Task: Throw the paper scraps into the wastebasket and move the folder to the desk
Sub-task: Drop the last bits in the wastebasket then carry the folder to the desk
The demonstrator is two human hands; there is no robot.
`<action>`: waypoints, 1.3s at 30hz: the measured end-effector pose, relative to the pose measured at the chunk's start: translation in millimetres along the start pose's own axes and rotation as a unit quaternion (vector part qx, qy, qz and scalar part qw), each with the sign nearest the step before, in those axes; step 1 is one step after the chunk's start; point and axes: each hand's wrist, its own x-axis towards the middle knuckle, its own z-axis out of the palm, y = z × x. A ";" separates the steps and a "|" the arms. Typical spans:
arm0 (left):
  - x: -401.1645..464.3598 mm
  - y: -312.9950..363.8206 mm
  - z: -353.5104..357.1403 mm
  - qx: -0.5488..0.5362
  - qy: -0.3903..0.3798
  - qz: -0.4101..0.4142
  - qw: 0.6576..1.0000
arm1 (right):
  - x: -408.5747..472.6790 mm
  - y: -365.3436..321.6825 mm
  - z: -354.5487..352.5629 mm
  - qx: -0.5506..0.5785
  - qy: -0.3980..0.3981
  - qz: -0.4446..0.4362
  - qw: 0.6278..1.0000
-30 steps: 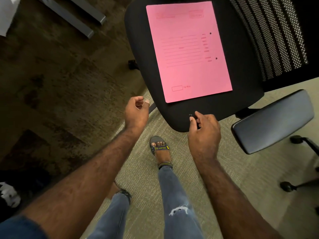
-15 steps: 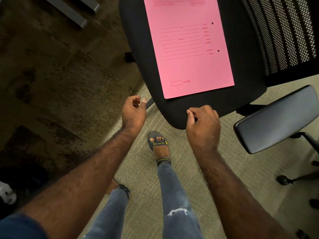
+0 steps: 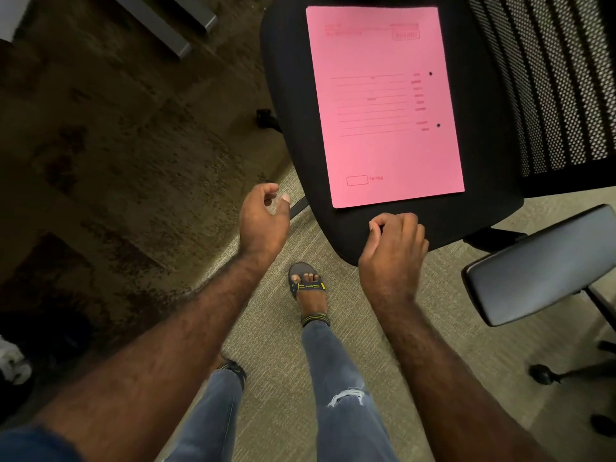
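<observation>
Across the upper right of the frame, the pink folder (image 3: 383,105) lies flat on the black chair seat (image 3: 286,95), its near edge just above my right hand (image 3: 393,248). That hand's fingers are curled at the seat's front edge; whether they pinch a scrap I cannot tell. My left hand (image 3: 263,221) hangs loosely curled, holding nothing. I judge the folder light, thin and floppy, so I'd slide it past the seat edge and pinch it along the near edge.
</observation>
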 end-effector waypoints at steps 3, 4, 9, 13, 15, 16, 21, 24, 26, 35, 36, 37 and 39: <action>5.8 3.5 -12.8 -0.016 0.016 -0.002 1.000 | 7.8 -9.9 2.0 0.009 0.012 -0.023 1.000; 8.5 3.4 -18.5 -0.021 0.023 -0.006 0.999 | 10.4 -13.4 2.7 0.014 0.016 -0.029 0.999; 20.0 -6.1 -54.4 -0.013 0.070 -0.006 0.997 | 17.9 -38.3 4.5 0.038 0.047 -0.081 0.995; 23.9 -20.5 -86.2 -0.032 0.118 -0.034 0.992 | 17.4 -65.4 7.0 0.048 0.063 -0.118 0.990; 22.1 -29.8 -102.8 -0.041 0.137 -0.041 0.989 | 16.4 -80.5 9.4 0.062 0.062 -0.135 0.987; 20.2 -34.9 -111.5 -0.046 0.144 -0.045 0.987 | 15.0 -88.9 10.7 0.067 0.060 -0.146 0.985; 9.4 -61.0 -155.3 -0.072 0.188 -0.079 0.976 | 2.5 -136.2 17.2 0.088 0.035 -0.196 0.976; 2.0 -75.7 -182.8 -0.083 0.218 -0.097 0.968 | -9.4 -167.5 19.2 0.070 0.023 -0.224 0.972; -4.3 -86.5 -200.5 -0.086 0.232 -0.108 0.963 | -19.6 -189.2 20.1 0.070 0.010 -0.240 0.968; -37.0 -135.8 -285.0 -0.104 0.289 -0.146 0.940 | -83.3 -289.3 35.9 0.098 -0.046 -0.314 0.943; -40.8 -142.8 -295.2 -0.105 0.294 -0.150 0.938 | -91.8 -300.7 39.0 0.098 -0.053 -0.325 0.939; -44.4 -150.0 -304.9 -0.107 0.301 -0.153 0.935 | -100.2 -311.6 42.2 0.096 -0.059 -0.337 0.935; -51.4 -165.0 -323.4 -0.112 0.319 -0.159 0.928 | -116.3 -332.8 48.5 0.097 -0.066 -0.359 0.926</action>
